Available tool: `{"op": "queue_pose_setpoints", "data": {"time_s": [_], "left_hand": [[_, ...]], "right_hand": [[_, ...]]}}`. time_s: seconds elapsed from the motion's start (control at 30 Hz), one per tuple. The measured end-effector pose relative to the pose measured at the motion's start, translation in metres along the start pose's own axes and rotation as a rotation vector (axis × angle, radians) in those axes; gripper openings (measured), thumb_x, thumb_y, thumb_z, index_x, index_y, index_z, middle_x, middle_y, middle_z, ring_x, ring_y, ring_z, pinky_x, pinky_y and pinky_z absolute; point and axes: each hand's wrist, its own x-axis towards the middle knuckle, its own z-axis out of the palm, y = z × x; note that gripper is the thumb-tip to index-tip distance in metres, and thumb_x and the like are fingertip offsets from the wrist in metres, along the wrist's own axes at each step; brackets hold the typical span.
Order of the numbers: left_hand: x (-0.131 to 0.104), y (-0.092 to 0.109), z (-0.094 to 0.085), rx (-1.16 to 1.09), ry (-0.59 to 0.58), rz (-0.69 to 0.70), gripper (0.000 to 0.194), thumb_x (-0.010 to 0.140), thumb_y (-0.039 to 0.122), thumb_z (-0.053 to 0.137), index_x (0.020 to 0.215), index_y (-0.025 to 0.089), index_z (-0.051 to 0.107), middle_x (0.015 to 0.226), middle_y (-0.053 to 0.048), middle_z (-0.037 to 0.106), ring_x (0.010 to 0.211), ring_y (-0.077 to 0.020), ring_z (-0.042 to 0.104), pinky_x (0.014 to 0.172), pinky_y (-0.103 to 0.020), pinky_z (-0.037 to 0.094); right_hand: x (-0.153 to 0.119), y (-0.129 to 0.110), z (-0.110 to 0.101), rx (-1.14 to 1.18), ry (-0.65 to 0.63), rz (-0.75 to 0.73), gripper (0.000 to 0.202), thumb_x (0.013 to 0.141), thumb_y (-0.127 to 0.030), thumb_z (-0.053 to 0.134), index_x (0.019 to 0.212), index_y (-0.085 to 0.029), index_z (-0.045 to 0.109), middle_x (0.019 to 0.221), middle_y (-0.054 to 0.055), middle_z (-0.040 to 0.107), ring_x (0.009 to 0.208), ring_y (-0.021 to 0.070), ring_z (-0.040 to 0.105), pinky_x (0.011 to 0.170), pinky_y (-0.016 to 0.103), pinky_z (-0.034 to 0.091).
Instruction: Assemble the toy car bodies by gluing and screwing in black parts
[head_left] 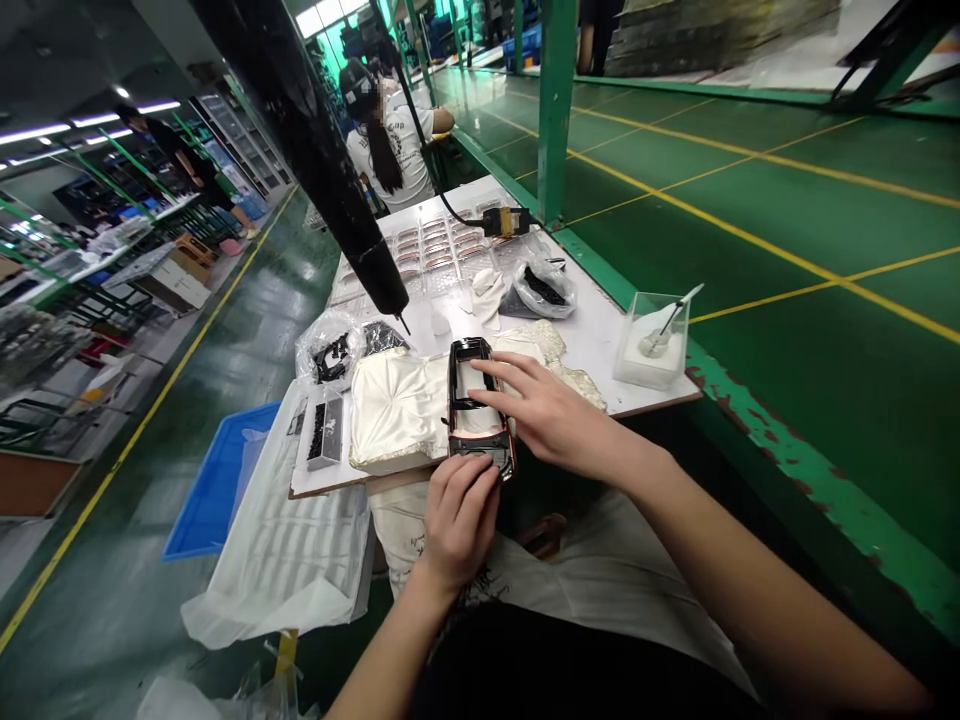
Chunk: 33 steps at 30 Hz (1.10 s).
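A small black model car body (453,400) with copper-coloured edges lies at the near edge of the table, with window openings facing up. My left hand (459,520) curls its fingers over the near end of it. From the right side, my right hand (559,415) grips the body, with two fingers reaching across its openings; the thumb is hidden. Under and beside the car is a pad covered in white cloth (394,405). An electric screwdriver (379,265) hangs above, its bit pointing down just beyond the car.
Clear trays of copper-edged parts (435,240) lie at the back. A bag of black pieces (544,288), a bag of black parts (330,355) and a small box of black bits (325,432) surround the pad. A clear container (651,345) holds a white-handled brush. A blue bin (214,490) stands left.
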Motion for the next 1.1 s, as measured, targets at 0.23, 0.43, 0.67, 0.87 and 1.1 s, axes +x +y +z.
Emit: {"op": "queue_pose_setpoints", "data": {"time_s": [0.23, 0.43, 0.67, 0.87, 1.1], "left_hand": [[0.000, -0.002, -0.002, 0.081, 0.062, -0.013, 0.029, 0.085, 0.006, 0.073, 0.111, 0.019, 0.075, 0.113, -0.011, 0.074, 0.116, -0.0247, 0.068, 0.103, -0.050, 0.063], [0.022, -0.008, -0.041, -0.037, 0.055, 0.014, 0.037, 0.084, 0.001, 0.071, 0.115, 0.019, 0.074, 0.122, -0.012, 0.070, 0.129, -0.0287, 0.064, 0.103, -0.048, 0.063], [0.037, -0.004, -0.073, -0.291, 0.100, -0.012, 0.034, 0.087, 0.003, 0.068, 0.117, 0.019, 0.073, 0.134, -0.012, 0.067, 0.134, -0.0325, 0.063, 0.106, -0.053, 0.062], [0.036, 0.000, -0.064, -0.313, 0.085, -0.069, 0.040, 0.084, -0.002, 0.067, 0.119, 0.018, 0.071, 0.122, -0.011, 0.072, 0.123, -0.0299, 0.070, 0.095, -0.047, 0.068], [0.033, 0.005, -0.059, -0.384, 0.106, -0.104, 0.063, 0.077, -0.006, 0.073, 0.134, 0.018, 0.062, 0.123, -0.011, 0.070, 0.119, -0.0225, 0.069, 0.100, -0.039, 0.065]], "right_hand": [[0.022, 0.012, 0.003, -0.190, -0.228, -0.037, 0.044, 0.079, 0.001, 0.062, 0.122, -0.009, 0.062, 0.145, 0.022, 0.059, 0.143, 0.0416, 0.046, 0.112, 0.059, 0.050], [0.031, -0.007, -0.035, -0.081, -0.211, -0.086, 0.038, 0.077, -0.002, 0.063, 0.114, -0.010, 0.057, 0.123, 0.022, 0.062, 0.128, 0.0382, 0.053, 0.106, 0.056, 0.052], [0.004, -0.040, -0.068, -0.019, -0.119, -0.004, 0.027, 0.087, -0.020, 0.070, 0.108, -0.017, 0.053, 0.104, 0.013, 0.060, 0.100, 0.0331, 0.054, 0.080, 0.046, 0.051], [-0.032, -0.050, -0.060, -0.043, 0.017, 0.070, 0.045, 0.092, -0.024, 0.071, 0.133, -0.015, 0.053, 0.112, 0.013, 0.062, 0.102, 0.0310, 0.056, 0.086, 0.044, 0.050], [-0.054, -0.053, -0.061, -0.014, 0.005, 0.113, 0.064, 0.096, -0.021, 0.069, 0.154, -0.020, 0.042, 0.126, 0.015, 0.061, 0.119, 0.0353, 0.055, 0.100, 0.050, 0.049]]}}
